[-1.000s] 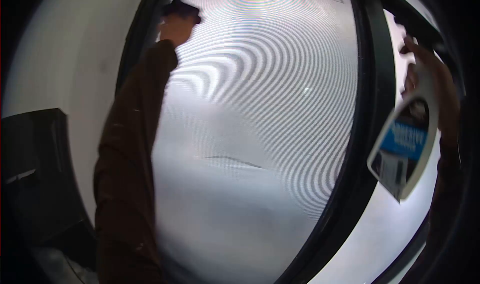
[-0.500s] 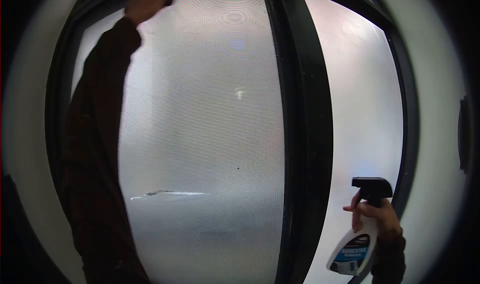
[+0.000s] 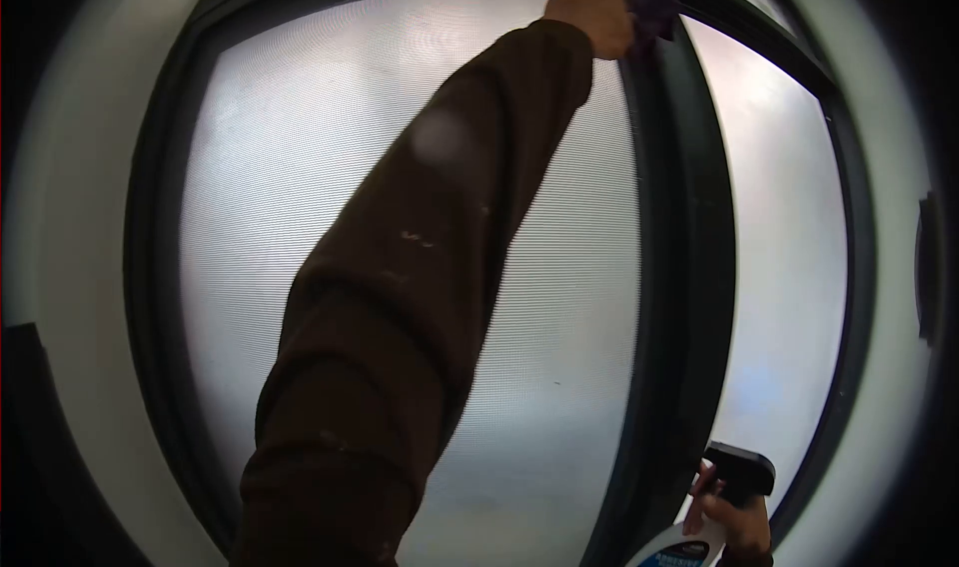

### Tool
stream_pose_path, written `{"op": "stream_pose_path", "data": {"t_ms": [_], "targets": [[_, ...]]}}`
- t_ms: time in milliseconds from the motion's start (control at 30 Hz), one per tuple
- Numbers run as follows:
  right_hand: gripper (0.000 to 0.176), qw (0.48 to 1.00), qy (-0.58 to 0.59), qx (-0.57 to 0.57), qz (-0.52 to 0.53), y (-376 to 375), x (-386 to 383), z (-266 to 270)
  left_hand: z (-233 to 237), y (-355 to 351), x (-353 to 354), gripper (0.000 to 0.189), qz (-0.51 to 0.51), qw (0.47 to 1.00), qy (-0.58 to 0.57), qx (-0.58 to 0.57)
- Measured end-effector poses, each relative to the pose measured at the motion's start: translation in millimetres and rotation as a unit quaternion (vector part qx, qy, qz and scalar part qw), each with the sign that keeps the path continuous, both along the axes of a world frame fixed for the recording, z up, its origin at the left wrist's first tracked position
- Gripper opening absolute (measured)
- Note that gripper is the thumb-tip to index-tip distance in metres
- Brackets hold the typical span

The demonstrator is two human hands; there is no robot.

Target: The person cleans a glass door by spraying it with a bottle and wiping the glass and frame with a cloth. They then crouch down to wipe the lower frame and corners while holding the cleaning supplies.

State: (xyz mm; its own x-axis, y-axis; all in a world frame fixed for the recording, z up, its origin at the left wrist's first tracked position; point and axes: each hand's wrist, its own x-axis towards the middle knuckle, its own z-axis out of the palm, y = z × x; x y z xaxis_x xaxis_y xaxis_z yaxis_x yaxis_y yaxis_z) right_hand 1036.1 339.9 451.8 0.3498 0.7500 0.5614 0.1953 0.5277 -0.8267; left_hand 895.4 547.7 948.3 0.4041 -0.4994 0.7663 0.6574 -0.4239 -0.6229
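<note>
With my arm stretched up across the glass, my left hand is closed on a dark purple cloth. The cloth rests against the top of the black window frame, where the thick upright bar meets it. Low on the right, my right hand grips a white spray bottle by its neck, below the black trigger head. Its blue label reads "adhesive", and the bottom of the bottle is cut off by the view. Frosted, finely lined glass lies behind my left sleeve.
To the right of the upright bar is a narrower frosted pane. Pale wall borders the frame on the left. A dark fixture sits on the right wall, and a dark edge shows at lower left.
My left hand has moved right along the top of the frame with the cloth, from the left pane's upper left to the upright bar. The spray bottle appears lower in view.
</note>
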Motion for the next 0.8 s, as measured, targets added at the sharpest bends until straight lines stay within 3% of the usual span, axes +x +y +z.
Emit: {"op": "stream_pose_path", "data": {"t_ms": [33, 200, 267, 333, 400, 467, 533, 600, 667, 700, 800], "targets": [[0.041, 1.000, -0.010, 0.010, 0.002, 3.4, 8.9, -7.5, 5.7, -4.9, -10.8, 0.042, 0.004, 1.000, 0.026, 0.003], [0.040, 0.992, 0.033, -0.104, -0.062, -11.0, 4.5, -3.1, 17.8, -4.2, -98.8, 0.041, 0.135, 0.990, -0.038, -0.007], [0.044, 0.986, 0.002, -0.137, -0.096, -9.5, 0.6, 9.0, 21.7, 10.9, -146.3, 0.046, 0.143, 0.988, -0.045, -0.022], [0.051, 0.985, 0.007, -0.142, -0.096, -5.3, 6.9, 2.8, 31.4, 41.1, -185.0, 0.050, 0.040, 0.993, -0.104, -0.043], [0.053, 0.987, 0.021, -0.131, -0.094, -8.6, 9.9, 5.2, 22.4, 35.9, -226.0, 0.051, 0.069, 0.985, -0.157, -0.020], [0.055, 0.980, 0.006, -0.149, -0.135, -14.0, 7.7, 10.0, -11.3, -8.7, -259.0, 0.049, 0.135, 0.958, -0.160, -0.194], [0.055, 0.985, -0.012, -0.122, -0.125, -16.0, 13.4, 2.1, -13.9, 13.2, -297.5, 0.043, 0.090, 0.935, -0.285, -0.190], [0.056, 0.981, 0.006, -0.150, -0.124, -19.2, 11.2, 11.1, -6.1, 29.2, -345.7, 0.034, 0.163, 0.926, -0.291, -0.178], [0.056, 0.983, 0.001, -0.146, -0.107, -16.7, 23.8, 4.7, 4.0, 45.5, -391.8, 0.041, 0.361, 0.874, -0.304, -0.117], [0.059, 0.990, -0.015, -0.096, -0.100, -14.1, 24.8, 0.3, 25.6, 70.4, -433.1, 0.041, 0.346, 0.875, -0.316, -0.121], [0.059, 0.975, -0.029, -0.143, -0.169, -12.9, 20.2, 3.9, 34.5, 90.0, -477.8, 0.039, 0.324, 0.864, -0.353, -0.152]]}}
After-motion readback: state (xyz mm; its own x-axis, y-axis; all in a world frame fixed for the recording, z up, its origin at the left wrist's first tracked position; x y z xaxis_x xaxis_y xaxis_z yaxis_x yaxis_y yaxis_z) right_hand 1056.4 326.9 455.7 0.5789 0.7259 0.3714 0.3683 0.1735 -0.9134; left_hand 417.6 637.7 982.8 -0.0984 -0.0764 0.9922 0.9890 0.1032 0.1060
